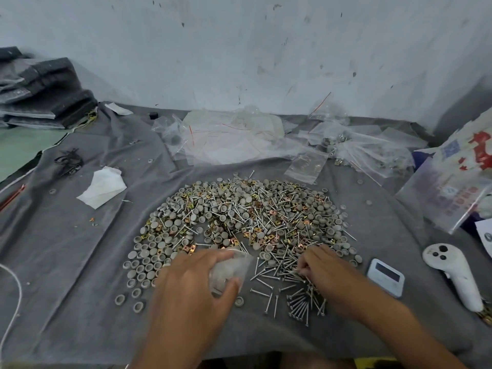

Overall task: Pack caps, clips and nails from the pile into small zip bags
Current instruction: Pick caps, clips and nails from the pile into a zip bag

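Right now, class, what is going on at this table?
A person is packing small hardware. The left hand holds a small zip bag, while the right hand picks at loose nails on the grey cloth. Behind the hands lies a big mixed pile of caps, clips and nails. More clear bags lie further back.

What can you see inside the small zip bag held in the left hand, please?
The left hand grips the zip bag; pale round shapes show faintly through the plastic. Blur and the fingers hide the rest.
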